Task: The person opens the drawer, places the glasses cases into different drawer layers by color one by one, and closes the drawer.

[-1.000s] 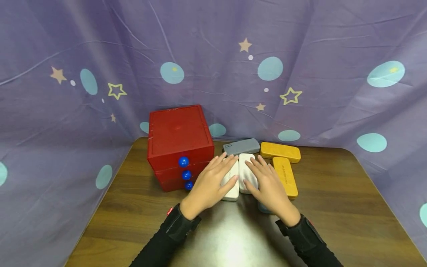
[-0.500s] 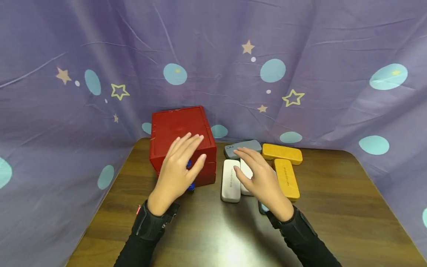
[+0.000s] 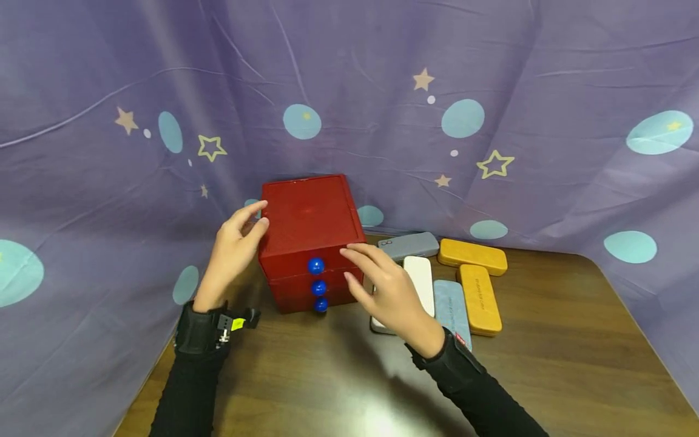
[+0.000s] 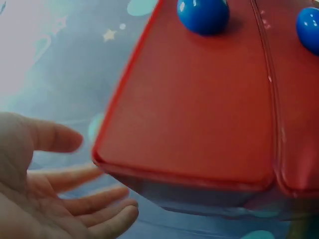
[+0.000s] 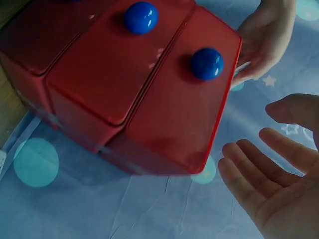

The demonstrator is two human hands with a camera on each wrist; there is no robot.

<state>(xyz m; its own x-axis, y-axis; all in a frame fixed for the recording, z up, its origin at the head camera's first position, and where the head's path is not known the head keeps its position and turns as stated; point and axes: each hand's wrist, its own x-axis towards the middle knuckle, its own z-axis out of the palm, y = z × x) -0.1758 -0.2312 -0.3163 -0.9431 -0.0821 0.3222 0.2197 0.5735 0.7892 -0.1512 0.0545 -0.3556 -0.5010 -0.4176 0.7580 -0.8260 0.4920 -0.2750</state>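
A red box of three drawers (image 3: 308,240) with blue ball knobs (image 3: 315,265) stands at the back left of the wooden table (image 3: 338,376). My left hand (image 3: 236,243) is open at the box's upper left edge, fingertips touching or nearly touching it. In the left wrist view the left hand (image 4: 60,199) lies beside the box's corner (image 4: 199,124). My right hand (image 3: 382,285) is open at the box's right front, fingers straight, holding nothing. In the right wrist view the right hand (image 5: 279,184) hovers beside the red box (image 5: 149,84).
Several flat cases lie right of the box: a grey one (image 3: 409,245), a white one (image 3: 420,276), a light blue one (image 3: 452,306), two orange ones (image 3: 472,255) (image 3: 479,297). A purple star-patterned cloth (image 3: 491,121) hangs behind and around the table.
Both hands left the white cases and moved left to the red box. The left hand went from the box's front to its left edge; the right came beside its right front.
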